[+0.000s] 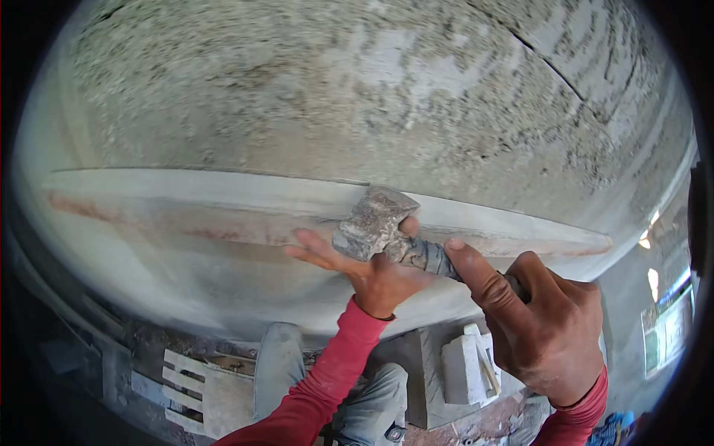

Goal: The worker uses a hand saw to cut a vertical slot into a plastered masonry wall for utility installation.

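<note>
the person's right hand (547,334) is wrapped around the taped handle of a hammer (428,258), its blocky head in front of the left hand (379,286). that hand's visible fingers are spread; whether it grips anything cannot be told. beyond lie a pale, red-stained band (178,212) and rough grey stone (297,89).

Masonry-type workshop, apparently: large pitted grey slab (260,97), dust-caked hammer (374,223), white blocks (462,369) nearby, debris on dusty floor (440,437).

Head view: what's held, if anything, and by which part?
Right grip: hammer, by its handle. Left grip: partly hidden by the hammer's head; can't tell whether it holds anything.
</note>
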`<action>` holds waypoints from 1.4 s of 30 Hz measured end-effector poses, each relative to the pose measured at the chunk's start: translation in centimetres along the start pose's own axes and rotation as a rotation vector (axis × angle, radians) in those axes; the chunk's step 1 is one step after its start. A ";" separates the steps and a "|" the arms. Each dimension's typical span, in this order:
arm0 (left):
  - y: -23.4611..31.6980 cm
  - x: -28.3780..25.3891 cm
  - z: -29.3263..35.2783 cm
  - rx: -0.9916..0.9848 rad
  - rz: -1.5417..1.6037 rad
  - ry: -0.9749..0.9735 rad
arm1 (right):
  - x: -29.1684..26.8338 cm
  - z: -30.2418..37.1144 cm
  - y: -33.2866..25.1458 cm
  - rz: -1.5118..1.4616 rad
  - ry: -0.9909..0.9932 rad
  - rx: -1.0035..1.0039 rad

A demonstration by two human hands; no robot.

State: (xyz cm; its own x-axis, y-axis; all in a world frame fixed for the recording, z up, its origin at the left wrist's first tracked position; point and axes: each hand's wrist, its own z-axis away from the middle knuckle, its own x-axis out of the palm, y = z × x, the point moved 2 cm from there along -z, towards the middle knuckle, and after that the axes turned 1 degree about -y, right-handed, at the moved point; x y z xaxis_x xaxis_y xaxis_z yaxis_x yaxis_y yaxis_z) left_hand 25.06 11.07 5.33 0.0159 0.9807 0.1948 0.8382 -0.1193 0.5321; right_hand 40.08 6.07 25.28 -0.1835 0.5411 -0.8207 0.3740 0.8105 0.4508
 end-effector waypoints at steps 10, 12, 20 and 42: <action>0.7 0.1 -1.0 0.170 -0.186 -0.033 | 0.2 3.5 3.5 0.044 -0.087 0.132; 1.3 0.4 -1.6 0.171 -0.170 -0.014 | 0.4 4.2 4.5 0.060 -0.090 0.150; 2.1 -0.3 -2.7 0.269 -0.285 -0.019 | 1.7 10.1 10.7 0.167 -0.039 0.308; 3.0 -2.3 -1.5 0.091 -0.080 -0.052 | 16.8 9.8 8.5 -0.033 0.425 0.536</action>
State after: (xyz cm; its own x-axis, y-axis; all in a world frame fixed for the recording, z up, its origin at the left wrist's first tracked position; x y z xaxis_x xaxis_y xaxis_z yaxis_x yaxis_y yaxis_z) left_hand 26.69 8.21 7.67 -0.0272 0.9935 0.1106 0.8839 -0.0278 0.4668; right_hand 49.09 19.90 11.88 -0.5022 0.6479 -0.5728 0.7407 0.6641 0.1018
